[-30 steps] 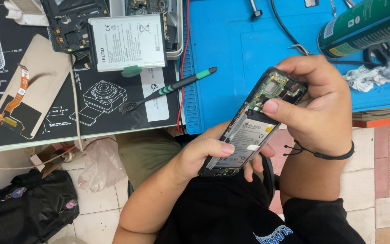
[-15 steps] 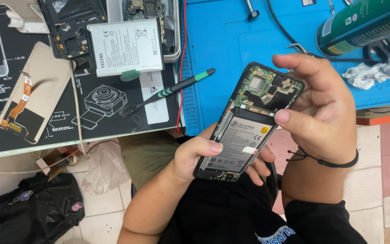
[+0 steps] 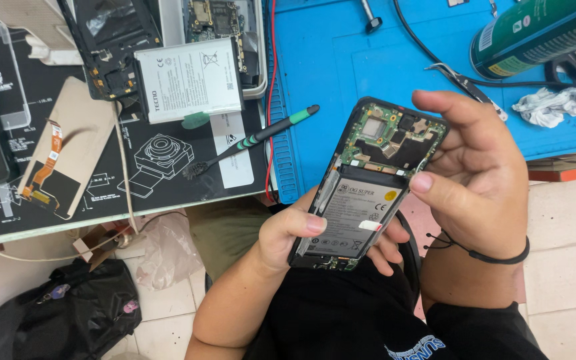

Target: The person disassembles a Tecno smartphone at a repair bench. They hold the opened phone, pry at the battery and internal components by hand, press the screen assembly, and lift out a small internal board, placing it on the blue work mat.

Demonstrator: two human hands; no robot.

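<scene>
Beyond the desk's near edge, over the person's lap, both hands hold an opened phone [image 3: 368, 183], its battery and circuit board exposed. Left hand [image 3: 288, 237] grips its lower end, thumb across the battery; right hand [image 3: 481, 187] cradles the upper end, thumb on the right side. A green-handled brush [image 3: 255, 139] lies on the desk's black mat [image 3: 101, 180].

You hold the opened phone [image 3: 368, 187] between your left hand [image 3: 288, 233] below and your right hand [image 3: 481, 193] beside it, above your lap, near the bench [image 3: 341, 60] edge, where a loose battery [image 3: 188, 80] lies left of the mat, a brush tool [image 3: 255, 140] in front of it, and a can [image 3: 535, 33] far right.
</scene>
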